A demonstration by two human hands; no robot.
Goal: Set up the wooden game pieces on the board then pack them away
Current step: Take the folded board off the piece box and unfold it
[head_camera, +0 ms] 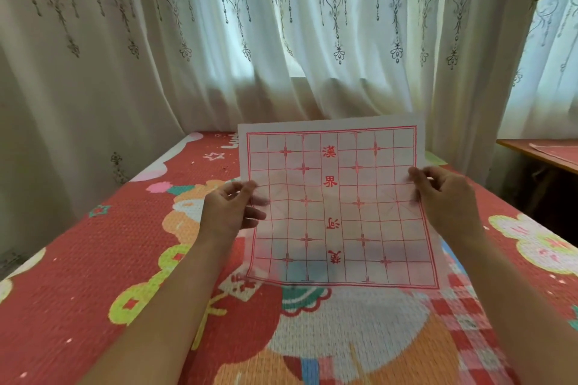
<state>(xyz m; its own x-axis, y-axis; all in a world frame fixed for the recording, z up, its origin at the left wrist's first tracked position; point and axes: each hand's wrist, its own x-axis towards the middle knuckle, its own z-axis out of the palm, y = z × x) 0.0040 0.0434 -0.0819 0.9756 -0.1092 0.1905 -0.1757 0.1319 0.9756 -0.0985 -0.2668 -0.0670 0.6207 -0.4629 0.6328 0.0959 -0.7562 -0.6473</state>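
The board is a thin paper sheet printed with a red grid. It is held up in the air in front of the person, over the middle of the mat. It is tilted, with the far edge raised against the curtain and the near edge low over the mat. Whether that near edge touches the mat cannot be told. The mat's print shows faintly through the lower part of the sheet.

The column of red characters down the centre runs away from the person, so the two players' ends lie to left and right, one at each hand. The left hand grips the middle of the left edge, thumb on the front, with fingers that seem to show through from behind the paper. The right hand pinches the middle of the right edge. The hands are spread well apart, level with each other and about equally near the sheet's centre, and neither arm leads.

The next move is probably to lay the sheet flat, lowering both hands together so the raised far edge drops forward onto the mat. The paper looks limp and could buckle or fold under.

No wooden pieces are in view. A table corner shows at the far right.
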